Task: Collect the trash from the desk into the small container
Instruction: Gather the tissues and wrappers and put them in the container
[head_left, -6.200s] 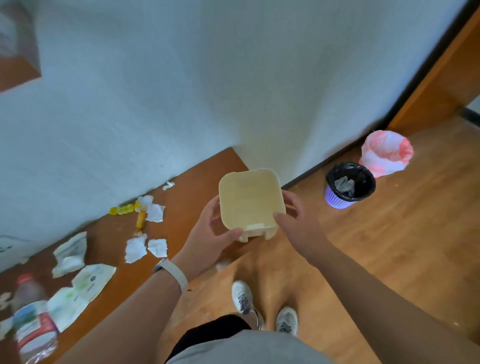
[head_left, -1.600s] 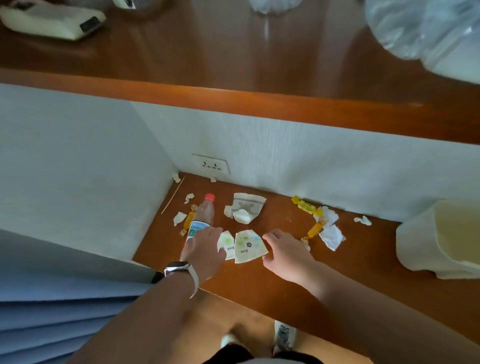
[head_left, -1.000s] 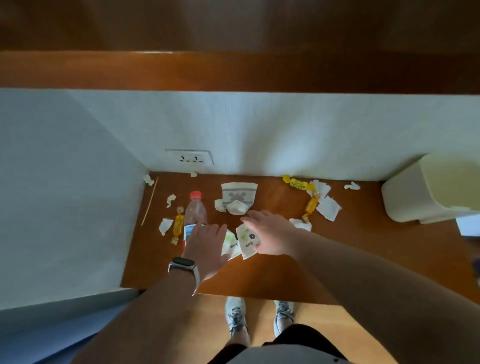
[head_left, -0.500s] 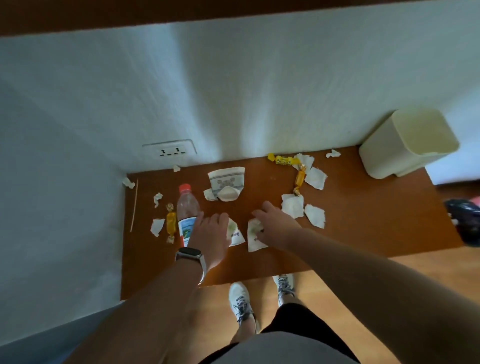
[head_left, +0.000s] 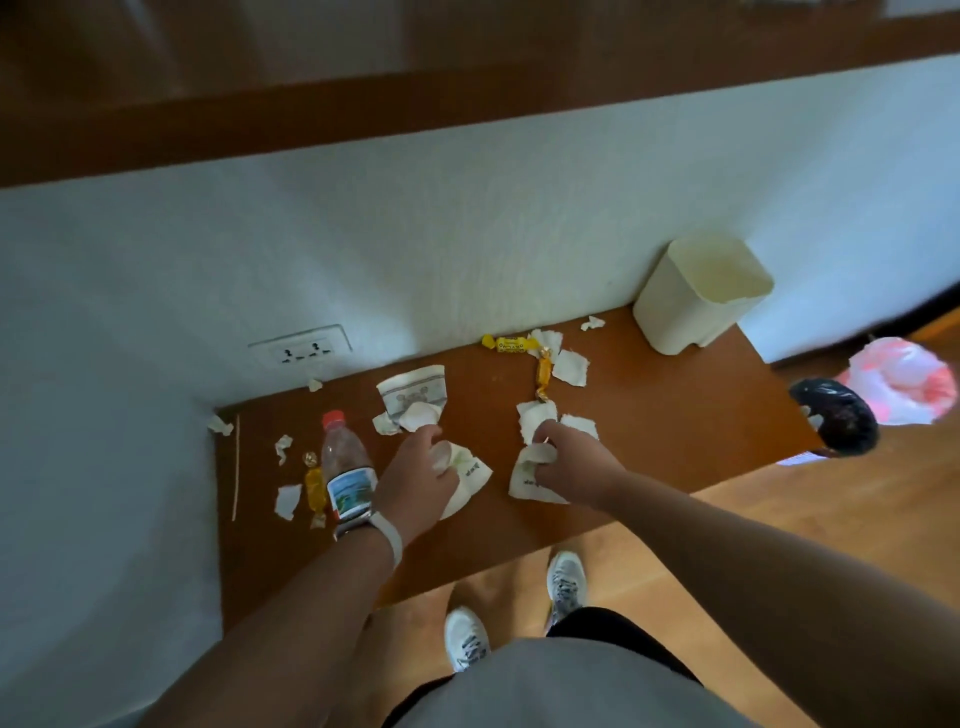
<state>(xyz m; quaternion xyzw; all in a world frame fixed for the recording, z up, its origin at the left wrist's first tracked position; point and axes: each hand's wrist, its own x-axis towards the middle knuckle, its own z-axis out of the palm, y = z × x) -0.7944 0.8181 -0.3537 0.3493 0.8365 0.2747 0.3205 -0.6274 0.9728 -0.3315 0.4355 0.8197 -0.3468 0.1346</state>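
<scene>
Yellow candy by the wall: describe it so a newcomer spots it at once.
On the desk, start at the cream container at the right end against the wall and follow it leftward past a white scrap. The yellow candy lies there along the wall's foot. It is lemon yellow with dark print, unlike the amber candy and white paper scraps beside it.

A cream container (head_left: 691, 306) stood upright, open-mouthed, at the desk's (head_left: 665, 436) 2 o'clock corner. Tissue scraps (head_left: 570, 367) and yellow candy wrappers (head_left: 509, 344) lay toward 12 o'clock. A plastic bottle (head_left: 345, 467) lay at 9 o'clock, its cap pointing to 12. Mid-desk, the left hand (head_left: 415, 480) gripped one printed paper (head_left: 470, 474) — the right hand (head_left: 569, 465) pinched another (head_left: 524, 482).
</scene>
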